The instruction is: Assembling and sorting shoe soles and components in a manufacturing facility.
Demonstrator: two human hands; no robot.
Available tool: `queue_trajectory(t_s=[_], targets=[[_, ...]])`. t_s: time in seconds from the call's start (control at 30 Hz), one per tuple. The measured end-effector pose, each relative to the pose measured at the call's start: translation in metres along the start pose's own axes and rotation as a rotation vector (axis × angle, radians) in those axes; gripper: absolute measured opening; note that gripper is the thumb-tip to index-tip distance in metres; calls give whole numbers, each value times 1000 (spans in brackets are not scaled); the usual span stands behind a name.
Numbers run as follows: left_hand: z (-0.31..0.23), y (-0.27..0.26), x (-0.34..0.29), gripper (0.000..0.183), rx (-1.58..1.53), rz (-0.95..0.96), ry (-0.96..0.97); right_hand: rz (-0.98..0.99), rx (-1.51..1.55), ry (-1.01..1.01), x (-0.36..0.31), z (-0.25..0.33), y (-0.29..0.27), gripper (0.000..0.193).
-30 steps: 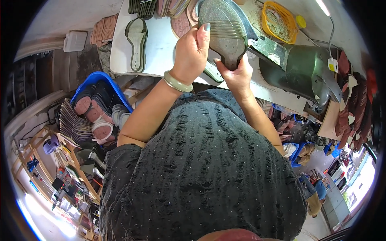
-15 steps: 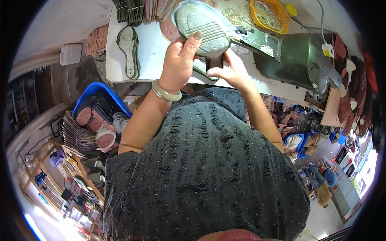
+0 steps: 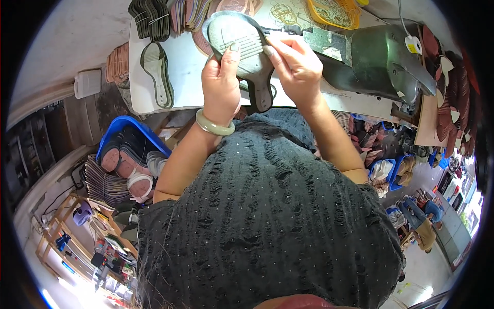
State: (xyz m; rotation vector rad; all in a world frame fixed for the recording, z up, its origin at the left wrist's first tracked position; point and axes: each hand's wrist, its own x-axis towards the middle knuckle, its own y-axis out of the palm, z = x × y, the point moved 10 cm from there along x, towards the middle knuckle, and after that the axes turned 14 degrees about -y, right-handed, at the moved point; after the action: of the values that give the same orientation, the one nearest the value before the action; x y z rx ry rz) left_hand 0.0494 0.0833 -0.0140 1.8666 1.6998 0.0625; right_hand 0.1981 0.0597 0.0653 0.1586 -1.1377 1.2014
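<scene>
Above the near part of the white table, my left hand point(image 3: 221, 85) grips a grey-green shoe insole point(image 3: 247, 67) by the left edge of its wide end, thumb lying across the ridged top. A darker rim shows around the pale upper face, and the narrow dark end points down toward me. At the right edge of the wide part, my right hand point(image 3: 297, 67) pinches with thumb and fingers. Left of my hands lies a small stack of similar insoles point(image 3: 157, 74). Another piece lies partly hidden behind the held one.
Bundled dark insoles point(image 3: 149, 19) stand at the table's back left, beside pinkish stacks. A yellow basket point(image 3: 333, 23) of rubber bands sits at the back. A green machine point(image 3: 386, 64) takes up the table's right. Below left is a blue crate point(image 3: 119, 123) of soles.
My right hand has moved up from the insole's narrow end to the right edge of its wide part. The insole has shifted left, and its narrow end is uncovered.
</scene>
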Motion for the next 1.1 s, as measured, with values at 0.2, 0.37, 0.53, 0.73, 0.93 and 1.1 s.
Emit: queue_trajectory(t_s=[0.2, 0.37, 0.53, 0.73, 0.93, 1.1], targets=[[28, 1, 12, 28, -100, 42, -140, 424, -286, -45, -19, 13, 27, 53], [21, 11, 32, 36, -10, 207, -224, 181, 62, 55, -35, -7, -1, 34], [20, 48, 58, 34, 1102, 762, 11, 121, 1007, 1091, -109, -89, 33, 25], [26, 82, 116, 35, 1326, 872, -88, 165, 1075, 1151, -144, -84, 71, 32], [53, 97, 149, 40, 1535, 952, -80, -115, 976, 1152, -153, -101, 76, 31], [44, 118, 130, 45, 1360, 1195, -340, -160, 903, 1154, -143, -112, 70, 25]])
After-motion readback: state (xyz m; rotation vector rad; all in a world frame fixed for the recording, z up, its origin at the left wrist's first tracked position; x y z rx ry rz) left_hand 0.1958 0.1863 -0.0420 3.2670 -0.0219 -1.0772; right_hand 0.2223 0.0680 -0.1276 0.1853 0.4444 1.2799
